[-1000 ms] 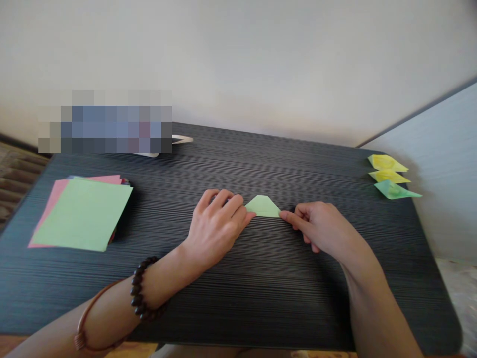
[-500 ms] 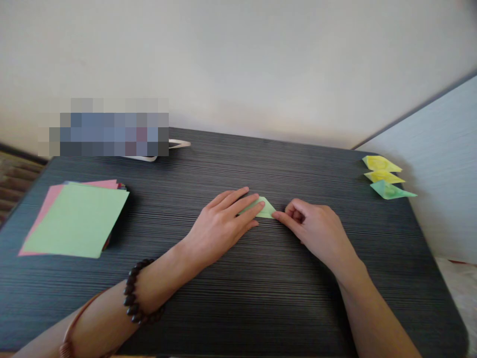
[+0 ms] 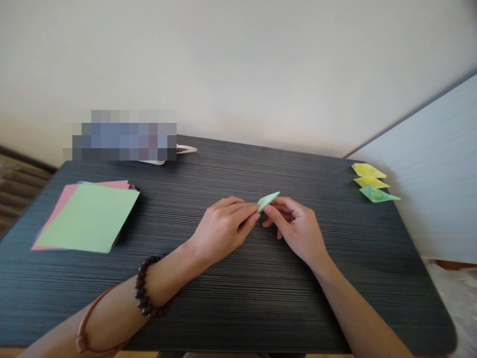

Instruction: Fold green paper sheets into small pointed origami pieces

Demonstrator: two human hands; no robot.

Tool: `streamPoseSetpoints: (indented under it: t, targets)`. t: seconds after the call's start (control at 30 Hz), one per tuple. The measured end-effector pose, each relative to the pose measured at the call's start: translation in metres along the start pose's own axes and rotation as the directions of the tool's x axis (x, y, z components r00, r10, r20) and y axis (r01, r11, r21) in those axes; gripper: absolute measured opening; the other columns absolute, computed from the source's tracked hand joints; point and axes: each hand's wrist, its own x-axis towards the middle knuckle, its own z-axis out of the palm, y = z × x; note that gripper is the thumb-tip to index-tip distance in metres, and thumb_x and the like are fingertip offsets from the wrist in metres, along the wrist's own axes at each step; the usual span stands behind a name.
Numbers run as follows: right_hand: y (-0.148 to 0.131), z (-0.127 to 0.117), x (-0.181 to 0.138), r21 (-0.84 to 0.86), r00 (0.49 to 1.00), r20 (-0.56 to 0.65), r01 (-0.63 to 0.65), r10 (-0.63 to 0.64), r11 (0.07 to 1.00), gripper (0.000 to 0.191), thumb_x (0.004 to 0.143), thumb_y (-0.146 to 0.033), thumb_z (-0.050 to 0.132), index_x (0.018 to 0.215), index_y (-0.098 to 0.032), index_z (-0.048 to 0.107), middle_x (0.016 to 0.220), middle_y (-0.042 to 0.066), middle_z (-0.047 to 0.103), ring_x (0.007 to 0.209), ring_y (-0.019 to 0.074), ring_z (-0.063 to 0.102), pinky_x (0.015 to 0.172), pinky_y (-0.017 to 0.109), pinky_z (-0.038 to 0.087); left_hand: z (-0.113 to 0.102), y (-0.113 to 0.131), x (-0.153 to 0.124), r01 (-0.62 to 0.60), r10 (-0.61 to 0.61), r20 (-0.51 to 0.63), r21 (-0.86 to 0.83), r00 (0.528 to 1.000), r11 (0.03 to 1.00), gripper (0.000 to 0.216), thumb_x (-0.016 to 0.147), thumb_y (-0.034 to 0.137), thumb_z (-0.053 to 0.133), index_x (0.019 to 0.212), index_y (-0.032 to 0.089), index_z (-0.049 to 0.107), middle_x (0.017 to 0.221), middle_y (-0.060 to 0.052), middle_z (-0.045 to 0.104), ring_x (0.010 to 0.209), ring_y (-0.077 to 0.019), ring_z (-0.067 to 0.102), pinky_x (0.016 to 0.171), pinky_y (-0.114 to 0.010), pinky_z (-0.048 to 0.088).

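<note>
A small folded piece of light green paper point(image 3: 267, 201) is held between my two hands near the middle of the table. My left hand point(image 3: 227, 223) pinches its left lower corner between thumb and fingers. From the other side, my right hand point(image 3: 294, 223) grips it with the thumb in front and the fingers curled behind. The paper is tilted, its pointed end up to the right. Part of it is hidden by my fingertips.
A stack of square paper point(image 3: 89, 216), green over pink, lies at the left of the dark table point(image 3: 223, 308). Folded yellow paper pieces point(image 3: 368, 170) and a green one point(image 3: 376, 194) sit at the right edge. A blurred-out object point(image 3: 122, 141) stands at the back left.
The folded green paper has come up off the table and tilted. My left hand has gone from lying flat on it to pinching it, and my right hand has moved left.
</note>
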Motion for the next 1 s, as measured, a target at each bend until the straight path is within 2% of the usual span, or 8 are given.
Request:
streamPoseSetpoints:
  t: [0.23,0.4,0.57,0.83,1.0]
  targets:
    - [0.0009,0.0062,-0.0013,0.125,0.999,0.003,-0.041,0.041,0.991,0.048,0.079,-0.039,0.065,0.120,-0.017,0.056,0.101,0.009,0.071,0.075,0.0182,0.071,0.055,0.025,0.059,0.0006,-0.0005,-0.0002,0.052,-0.051,0.004,-0.046,0.999,0.998,0.023,0.090,0.024,0.053,0.109,0.016,0.062,0.095,-0.006,0.071,0.089,-0.0187,0.063,0.083,-0.036,0.051]
    - [0.0063,0.0060,-0.0015,0.117,0.999,0.033,0.015,-0.019,0.993,0.041,0.082,-0.035,0.062,0.119,-0.019,0.060,0.099,0.007,0.072,0.075,0.0170,0.071,0.059,0.026,0.061,-0.0011,-0.0015,-0.0004,0.160,-0.157,0.037,-0.097,0.987,0.982,0.029,0.086,0.030,0.059,0.113,0.018,0.060,0.099,-0.006,0.069,0.090,-0.0186,0.063,0.083,-0.034,0.051]
    - [0.0053,0.0059,-0.0011,0.110,0.999,0.037,0.009,-0.013,0.994,0.040,0.082,-0.033,0.063,0.120,-0.020,0.060,0.095,0.005,0.074,0.072,0.0156,0.071,0.059,0.025,0.061,-0.0051,-0.0021,0.0017,0.237,-0.227,0.073,-0.181,0.971,0.955,0.029,0.084,0.028,0.063,0.112,0.021,0.062,0.098,-0.001,0.069,0.091,-0.0163,0.063,0.084,-0.031,0.050]
    - [0.0023,0.0067,-0.0014,0.111,0.999,0.028,-0.027,0.024,0.993,0.039,0.081,-0.030,0.064,0.118,-0.019,0.061,0.094,0.006,0.074,0.068,0.0145,0.071,0.056,0.023,0.060,-0.0067,-0.0013,0.0022,0.264,-0.250,0.098,-0.179,0.963,0.948,0.023,0.083,0.027,0.064,0.104,0.020,0.065,0.098,-0.002,0.069,0.091,-0.0170,0.063,0.084,-0.031,0.049]
    - [0.0027,0.0086,-0.0023,0.070,1.000,-0.006,-0.001,0.002,0.998,0.033,0.083,-0.031,0.060,0.112,-0.016,0.063,0.094,0.008,0.073,0.067,0.0154,0.071,0.055,0.024,0.060,-0.0050,-0.0002,0.0007,0.247,-0.241,0.054,-0.140,0.969,0.959,0.023,0.086,0.021,0.057,0.108,0.019,0.063,0.096,-0.002,0.068,0.089,-0.0155,0.063,0.083,-0.030,0.050]
